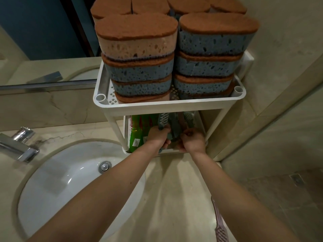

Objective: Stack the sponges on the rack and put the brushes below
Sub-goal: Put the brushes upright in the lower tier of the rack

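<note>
A white two-tier rack stands on the counter by the sink. Its top shelf holds two tall stacks of brown-topped sponges, mostly blue, one pale orange on top at the left. On the lower shelf lie green packaged brushes at the left and grey patterned brushes in the middle. My left hand grips the handle of a grey brush there. My right hand is curled beside it on the same bundle; what it holds is hidden. A pink brush lies on the counter near my right forearm.
A white round sink with a chrome tap sits at the left. A mirror covers the wall behind. The beige counter runs in front of the rack, and a wall corner closes in at the right.
</note>
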`<state>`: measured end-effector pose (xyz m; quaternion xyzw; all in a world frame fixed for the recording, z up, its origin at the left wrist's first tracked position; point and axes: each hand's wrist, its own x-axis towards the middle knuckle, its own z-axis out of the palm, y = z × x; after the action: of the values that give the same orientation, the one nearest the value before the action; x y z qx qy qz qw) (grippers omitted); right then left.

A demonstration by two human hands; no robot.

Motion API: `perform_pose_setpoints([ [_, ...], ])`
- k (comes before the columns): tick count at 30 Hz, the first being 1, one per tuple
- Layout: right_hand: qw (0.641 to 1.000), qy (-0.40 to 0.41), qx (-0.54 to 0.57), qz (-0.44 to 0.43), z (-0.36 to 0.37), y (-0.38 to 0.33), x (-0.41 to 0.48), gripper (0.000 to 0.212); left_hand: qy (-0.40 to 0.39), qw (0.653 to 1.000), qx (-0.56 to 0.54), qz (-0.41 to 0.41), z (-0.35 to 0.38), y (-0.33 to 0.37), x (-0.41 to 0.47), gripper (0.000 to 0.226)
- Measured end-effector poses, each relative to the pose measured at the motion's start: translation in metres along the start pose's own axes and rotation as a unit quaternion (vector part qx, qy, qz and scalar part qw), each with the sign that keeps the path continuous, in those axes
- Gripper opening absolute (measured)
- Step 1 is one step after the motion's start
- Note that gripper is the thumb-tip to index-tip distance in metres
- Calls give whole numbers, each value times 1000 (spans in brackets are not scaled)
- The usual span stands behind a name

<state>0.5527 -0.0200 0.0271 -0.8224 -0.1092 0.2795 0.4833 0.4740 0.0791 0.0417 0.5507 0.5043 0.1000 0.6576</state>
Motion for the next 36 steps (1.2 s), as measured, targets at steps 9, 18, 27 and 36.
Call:
perform_pose_setpoints([
  [9,998,-18,-66,-11,0,-1,3,9,-1,1000,-29,10,-6,-3,-7,3],
  [18,994,-44,-97,-27,0,-2,6,24,-30,999,10,3,-5,-1,-16,26],
  [27,999,-26,-36,9,-5,0,8,26,-31,999,10,-7,3,-1,-15,26],
  [36,999,-27,33,0,-9,-2,1,21,-34,999,20,28,6,1,-18,23],
])
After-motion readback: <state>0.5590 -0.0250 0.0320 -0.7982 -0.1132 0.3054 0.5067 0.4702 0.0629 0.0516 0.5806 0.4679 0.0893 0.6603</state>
